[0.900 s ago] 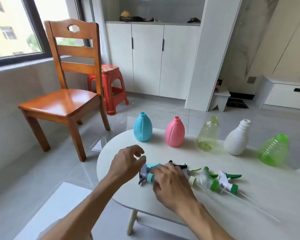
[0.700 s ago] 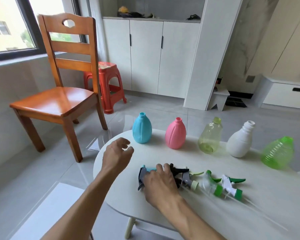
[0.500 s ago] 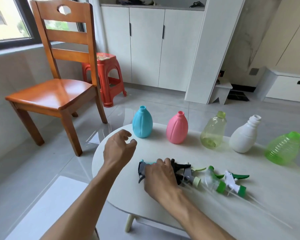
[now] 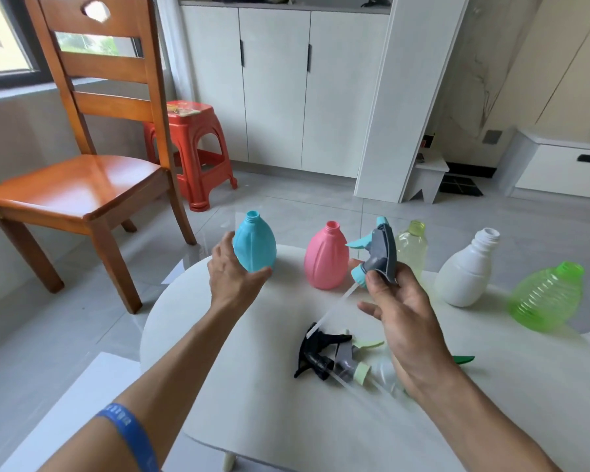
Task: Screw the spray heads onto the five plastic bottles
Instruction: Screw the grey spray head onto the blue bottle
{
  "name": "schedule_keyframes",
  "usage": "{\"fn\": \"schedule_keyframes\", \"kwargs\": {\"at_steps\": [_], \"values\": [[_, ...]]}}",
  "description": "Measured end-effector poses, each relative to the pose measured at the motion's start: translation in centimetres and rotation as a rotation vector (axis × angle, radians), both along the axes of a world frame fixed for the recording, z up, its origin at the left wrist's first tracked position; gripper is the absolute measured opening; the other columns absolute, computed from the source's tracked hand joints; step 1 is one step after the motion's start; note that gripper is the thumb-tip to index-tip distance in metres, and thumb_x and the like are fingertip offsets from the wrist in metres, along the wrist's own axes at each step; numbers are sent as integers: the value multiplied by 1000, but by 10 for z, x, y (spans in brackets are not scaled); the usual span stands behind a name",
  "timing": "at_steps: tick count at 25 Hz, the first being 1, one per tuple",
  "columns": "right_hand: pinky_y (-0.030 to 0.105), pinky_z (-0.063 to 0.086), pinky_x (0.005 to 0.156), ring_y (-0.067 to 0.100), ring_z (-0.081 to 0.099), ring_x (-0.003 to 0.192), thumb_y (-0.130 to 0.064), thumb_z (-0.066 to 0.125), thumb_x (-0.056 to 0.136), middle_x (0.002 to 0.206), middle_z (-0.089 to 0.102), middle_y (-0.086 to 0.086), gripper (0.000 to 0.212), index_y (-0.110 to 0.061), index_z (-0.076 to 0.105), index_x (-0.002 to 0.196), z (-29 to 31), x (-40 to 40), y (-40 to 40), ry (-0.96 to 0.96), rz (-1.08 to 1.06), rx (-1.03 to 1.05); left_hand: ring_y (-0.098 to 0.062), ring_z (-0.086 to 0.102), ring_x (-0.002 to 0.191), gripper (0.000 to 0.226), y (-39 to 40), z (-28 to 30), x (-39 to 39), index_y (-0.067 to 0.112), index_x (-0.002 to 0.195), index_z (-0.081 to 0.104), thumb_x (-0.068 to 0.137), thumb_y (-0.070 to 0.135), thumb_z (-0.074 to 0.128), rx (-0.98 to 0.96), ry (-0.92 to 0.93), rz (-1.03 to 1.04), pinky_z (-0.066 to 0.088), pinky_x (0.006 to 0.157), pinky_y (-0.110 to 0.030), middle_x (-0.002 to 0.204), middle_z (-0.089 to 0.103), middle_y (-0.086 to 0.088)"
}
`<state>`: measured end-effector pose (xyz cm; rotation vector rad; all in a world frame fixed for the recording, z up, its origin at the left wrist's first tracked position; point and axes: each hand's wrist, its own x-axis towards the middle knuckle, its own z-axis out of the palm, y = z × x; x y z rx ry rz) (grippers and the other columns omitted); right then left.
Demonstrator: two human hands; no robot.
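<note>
Head view: left hand (image 4: pixel 234 279) wraps its fingers and thumb round the lower body of the blue ribbed plastic bottle (image 4: pixel 254 245), which stands at the far left of the round white table (image 4: pixel 252 413). Right hand (image 4: pixel 397 303) is raised above the table, thumb and curled fingers pinching the grey spray head with blue trigger and collar (image 4: pixel 377 255); its clear dip tube slants down toward the table. Row behind, left to right: pink ribbed plastic bottle (image 4: pixel 326 258), pale yellow-green clear bottle (image 4: pixel 412 247), white plastic bottle (image 4: pixel 465 272), bright green ribbed clear bottle (image 4: pixel 545 298), all uncapped. Loose on the table near the right wrist: black spray head (image 4: pixel 312 352), grey spray head with pale green collar (image 4: pixel 349 364), and probably more hidden behind the forearm. Orange wooden chair (image 4: pixel 79 185) stands on the floor to the left.
</note>
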<state>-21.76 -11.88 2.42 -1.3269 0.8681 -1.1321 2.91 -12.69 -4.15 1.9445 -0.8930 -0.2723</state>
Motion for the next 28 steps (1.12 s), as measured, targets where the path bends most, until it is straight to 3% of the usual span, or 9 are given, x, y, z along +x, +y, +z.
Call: {"fn": "schedule_keyframes", "kwargs": {"at_steps": [4, 6, 8, 10, 14, 18, 20, 25, 28], "values": [[40, 52, 91, 3, 65, 100, -18, 53, 101, 115, 72, -4, 13, -19, 60, 112, -16, -8, 1, 8, 37, 7, -27, 37, 133, 112, -33, -13, 3, 28, 150, 24, 61, 40, 90, -34, 83, 64, 37, 109, -48, 149, 37, -4], [38, 52, 91, 7, 64, 103, -23, 55, 99, 116, 71, -1, 13, -21, 60, 111, -21, -8, 1, 24, 53, -11, -24, 51, 117, 97, -43, -20, 9, 27, 139, 37, 59, 36, 91, -105, 241, 78, 50, 92, -35, 137, 50, -4], [36, 53, 88, 7, 64, 100, -32, 60, 95, 110, 72, -5, 16, -24, 62, 109, -24, -10, 2, 7, 45, -8, -18, 58, 98, 83, -45, -26, 17, 25, 126, 45, 58, 34, 92, -136, 324, 95, 47, 70, -22, 125, 59, -4], [35, 52, 84, 12, 65, 104, -37, 59, 90, 112, 72, -5, 22, -25, 63, 108, -28, -16, 4, -16, 34, 22, -19, 58, 97, 84, -44, -28, 23, 24, 125, 45, 56, 38, 91, -99, 276, 93, 49, 72, -26, 118, 59, -4], [29, 51, 78, 19, 64, 109, -39, 57, 86, 116, 72, 0, 30, -20, 64, 109, -32, -27, 4, -34, 30, 49, -27, 49, 104, 86, -34, -21, 22, 17, 125, 49, 51, 50, 77, 75, 4, 92, 50, 87, -44, 106, 48, -4], [32, 49, 78, 20, 64, 113, -29, 57, 90, 119, 72, 5, 20, -22, 66, 106, -18, -31, 5, -117, -16, 84, -20, 50, 92, 84, -4, 4, 6, 14, 128, 49, 56, 42, 81, 60, -114, -47, 44, 67, -28, 104, 44, -2], [34, 48, 79, 18, 63, 111, -23, 55, 95, 116, 73, -3, 16, -28, 69, 102, -5, -35, 5, -198, -83, 56, -16, 49, 90, 88, 17, 26, -6, 20, 130, 47, 52, 45, 79, 2, -153, -98, 40, 60, -21, 103, 44, 2], [34, 48, 81, 9, 68, 91, -21, 52, 98, 90, 71, -20, 14, -29, 64, 99, 20, -46, 4, -468, -171, 43, 1, 52, 86, 86, 83, 54, -61, 38, 121, 36, 45, 50, 74, -90, -328, -261, 38, 59, -14, 97, 48, 25], [34, 48, 81, 11, 69, 91, -17, 46, 102, 88, 70, -20, 20, -29, 60, 94, 31, -48, 4, -556, -175, 34, -10, 51, 87, 85, 98, 44, -83, 35, 121, 36, 48, 44, 78, -68, -372, -307, 36, 63, -12, 97, 47, 25]]}}
